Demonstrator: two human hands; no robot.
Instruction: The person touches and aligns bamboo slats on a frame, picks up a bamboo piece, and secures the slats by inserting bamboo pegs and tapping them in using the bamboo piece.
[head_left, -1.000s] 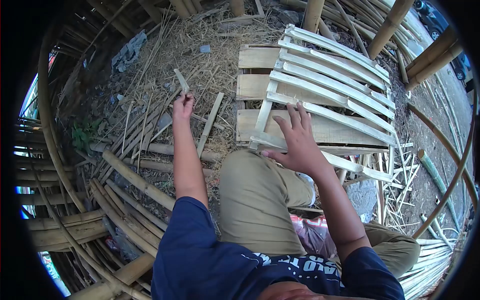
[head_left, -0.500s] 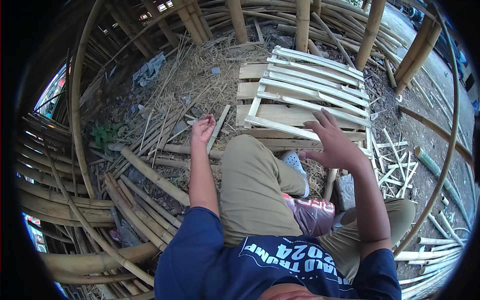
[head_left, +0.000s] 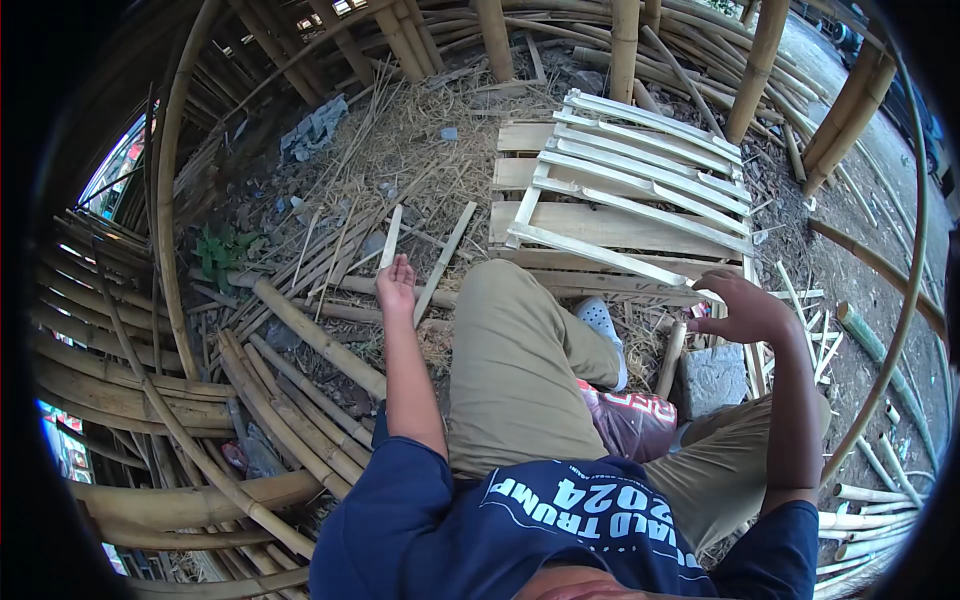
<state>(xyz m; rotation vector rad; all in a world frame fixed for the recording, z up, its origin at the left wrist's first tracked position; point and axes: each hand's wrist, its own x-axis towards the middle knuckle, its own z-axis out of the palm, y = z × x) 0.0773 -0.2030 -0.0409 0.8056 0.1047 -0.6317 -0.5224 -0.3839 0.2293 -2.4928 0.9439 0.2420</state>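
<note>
Thin bamboo strip (head_left: 393, 232) pointing out beyond the left hand (head_left: 396, 286)
The left fingers curl closed around its near end; a light, steady pinch would likely suit something so slender. The right hand (head_left: 745, 306), loosely open with nothing visible in it, hovers by the slatted frame's (head_left: 655, 190) near edge; contact cannot be told.

The bare left hand (head_left: 397, 286) holds a short, flat, pale bamboo strip (head_left: 391, 236) that points forward; a longer flat, pale strip (head_left: 445, 257) lies near it on straw-strewn brown ground (head_left: 400, 150). The bare right hand (head_left: 748, 308), spread in a loose curve, is beside the near edge of a pale slatted bamboo frame (head_left: 600, 173) resting on light-brown wooden planks (head_left: 590, 222)
</note>
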